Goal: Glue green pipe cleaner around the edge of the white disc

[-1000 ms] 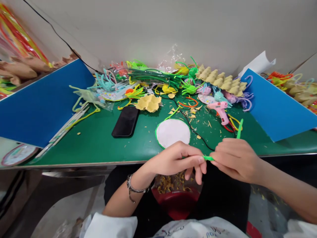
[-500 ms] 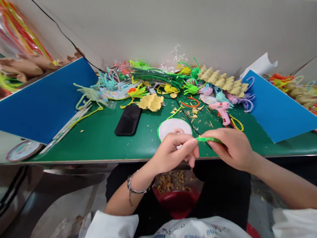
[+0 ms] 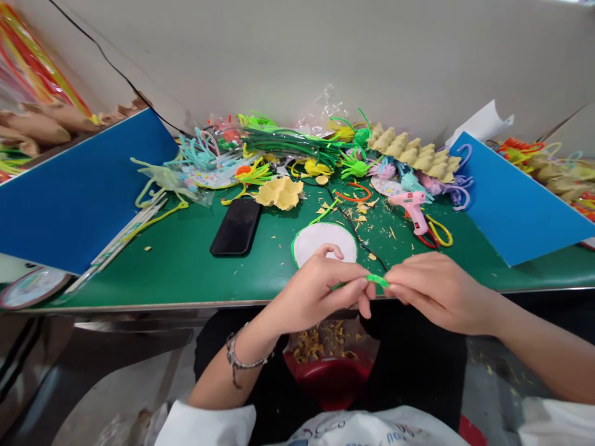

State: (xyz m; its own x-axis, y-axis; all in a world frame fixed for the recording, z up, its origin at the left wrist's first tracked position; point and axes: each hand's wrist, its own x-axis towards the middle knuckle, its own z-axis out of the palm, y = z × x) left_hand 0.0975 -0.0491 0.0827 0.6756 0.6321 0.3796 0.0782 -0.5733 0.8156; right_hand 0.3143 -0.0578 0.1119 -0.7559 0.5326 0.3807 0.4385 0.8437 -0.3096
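Observation:
Between my two hands runs a short bright green pipe cleaner (image 3: 377,280), held just above the table's front edge. My left hand (image 3: 325,286) pinches it between thumb and forefinger, the other fingers partly curled. My right hand (image 3: 441,291) is closed on its other end, which the fingers hide. Behind my left hand lies a white disc (image 3: 320,238) with a green fuzzy rim, its lower part covered by the hand. From its top edge a green pipe cleaner (image 3: 324,212) sticks out. Beyond my right hand rests a pink glue gun (image 3: 411,207).
A black phone (image 3: 236,227) and a piece of egg carton (image 3: 280,192) lie left of the disc. Pipe cleaners and fuzzy figures heap along the wall with a larger egg carton (image 3: 413,152). Blue panels (image 3: 88,192) flank both sides. Red-handled scissors (image 3: 430,237) lie by the glue gun.
My right hand has lowered slightly and its fingers have closed nearer my left hand, so less of the green pipe cleaner shows. The view has shifted slightly.

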